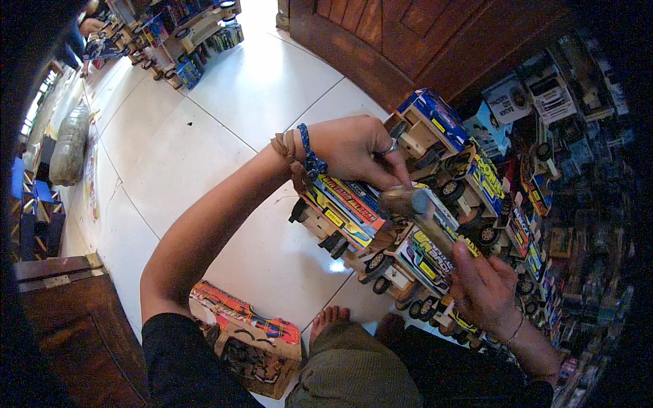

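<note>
My right hand (481, 285) is wrapped round the handle of a hammer (435, 228), whose head lies just below the fingertips of my left hand (371, 153). The left fingers are pinched together, and whatever they hold is too small or hidden to make out. Beneath both hands are toy trucks of pale wood with printed sides and black wheels. One, an orange and yellow toy truck (345, 212), lies tipped on its side under my left wrist. A blue toy truck (430, 126) lies beyond my left hand, and a white and green one (423, 256) is beside the hammer.
More stacked toy trucks (204, 30) stand at the far left, near a person's partly visible leg. A cardboard box (262, 364) sits by my feet. A dusty plastic bottle (69, 146) lies at the left. A wooden door (408, 37) is ahead, and packed goods fill the right side.
</note>
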{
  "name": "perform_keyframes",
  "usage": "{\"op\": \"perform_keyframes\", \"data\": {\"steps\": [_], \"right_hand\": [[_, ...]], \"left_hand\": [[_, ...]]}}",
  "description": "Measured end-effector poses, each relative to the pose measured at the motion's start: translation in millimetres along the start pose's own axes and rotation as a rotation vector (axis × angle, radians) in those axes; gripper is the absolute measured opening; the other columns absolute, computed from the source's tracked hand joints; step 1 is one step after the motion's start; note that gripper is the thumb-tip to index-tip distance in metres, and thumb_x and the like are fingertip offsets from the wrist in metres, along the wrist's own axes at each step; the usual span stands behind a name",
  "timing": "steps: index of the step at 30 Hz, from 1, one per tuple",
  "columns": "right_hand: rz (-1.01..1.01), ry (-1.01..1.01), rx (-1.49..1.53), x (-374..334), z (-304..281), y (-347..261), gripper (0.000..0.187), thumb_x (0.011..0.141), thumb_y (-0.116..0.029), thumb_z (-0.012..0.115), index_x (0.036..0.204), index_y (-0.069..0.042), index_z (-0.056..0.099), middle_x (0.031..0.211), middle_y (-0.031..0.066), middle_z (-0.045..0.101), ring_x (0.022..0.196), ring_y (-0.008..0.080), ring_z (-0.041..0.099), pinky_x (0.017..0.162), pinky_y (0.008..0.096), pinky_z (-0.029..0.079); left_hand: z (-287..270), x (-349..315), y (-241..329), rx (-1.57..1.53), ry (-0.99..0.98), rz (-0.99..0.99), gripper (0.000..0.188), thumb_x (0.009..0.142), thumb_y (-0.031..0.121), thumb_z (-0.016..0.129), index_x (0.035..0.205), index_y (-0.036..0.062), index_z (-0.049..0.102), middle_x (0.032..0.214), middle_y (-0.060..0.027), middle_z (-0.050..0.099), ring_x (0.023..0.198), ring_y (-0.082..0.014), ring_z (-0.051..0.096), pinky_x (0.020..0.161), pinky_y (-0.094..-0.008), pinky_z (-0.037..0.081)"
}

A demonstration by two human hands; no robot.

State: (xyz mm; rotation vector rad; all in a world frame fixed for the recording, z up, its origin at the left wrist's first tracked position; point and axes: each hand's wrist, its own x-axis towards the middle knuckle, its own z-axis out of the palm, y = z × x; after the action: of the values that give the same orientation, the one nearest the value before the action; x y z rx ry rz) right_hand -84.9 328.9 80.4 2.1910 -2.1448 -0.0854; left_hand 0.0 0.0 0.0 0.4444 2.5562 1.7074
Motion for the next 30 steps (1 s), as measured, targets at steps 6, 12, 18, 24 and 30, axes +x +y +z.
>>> {"op": "perform_keyframes", "data": {"steps": [6,12,18,24,30], "right_hand": [[-0.023,0.043,-0.038,7,2,-1,0.071,0.072,-0.015,0.075,0.140,-0.007,0.059,0.092,0.0041,0.070,0.069,0.0130,0.062,0.053,0.0290,0.045],[0.031,0.076,-0.022,7,5,-3,0.067,0.073,-0.013,0.072,0.140,-0.013,0.061,0.093,0.0008,0.070,0.069,0.0113,0.061,0.053,0.0269,0.042],[-0.007,0.024,-0.052,8,2,-3,0.066,0.074,-0.013,0.072,0.139,-0.012,0.061,0.094,0.0006,0.069,0.072,0.0116,0.061,0.054,0.0268,0.043],[0.013,-0.062,-0.055,6,-5,3,0.071,0.072,-0.016,0.074,0.141,-0.012,0.059,0.088,0.0031,0.067,0.067,0.0138,0.060,0.053,0.0293,0.046],[-0.003,-0.055,0.045,7,-7,4,0.074,0.075,-0.012,0.072,0.146,-0.005,0.051,0.084,0.0057,0.066,0.065,0.0194,0.062,0.056,0.0335,0.048]], "left_hand": [[-3,-1,4,0.055,-0.014,-0.040,0.021,0.091,0.022,0.073,0.108,0.0101,0.079,0.098,-0.0070,0.078,0.085,-0.0138,0.072,0.080,-0.0291,0.056],[0,-1,-2,-0.005,-0.013,-0.052,0.021,0.090,0.023,0.074,0.107,0.0116,0.079,0.094,-0.0065,0.078,0.080,-0.0137,0.072,0.077,-0.0296,0.056],[-3,1,1,0.011,-0.058,-0.063,0.023,0.092,0.022,0.074,0.110,0.0080,0.078,0.103,-0.0080,0.078,0.091,-0.0154,0.073,0.085,-0.0289,0.056],[-3,3,1,-0.021,-0.070,-0.083,0.023,0.094,0.021,0.071,0.113,0.0103,0.077,0.110,-0.0083,0.076,0.099,-0.0153,0.071,0.090,-0.0298,0.055],[-5,2,11,0.023,-0.081,-0.089,0.024,0.094,0.025,0.072,0.112,0.0112,0.077,0.106,-0.0070,0.077,0.091,-0.0117,0.071,0.084,-0.0292,0.056]]}}
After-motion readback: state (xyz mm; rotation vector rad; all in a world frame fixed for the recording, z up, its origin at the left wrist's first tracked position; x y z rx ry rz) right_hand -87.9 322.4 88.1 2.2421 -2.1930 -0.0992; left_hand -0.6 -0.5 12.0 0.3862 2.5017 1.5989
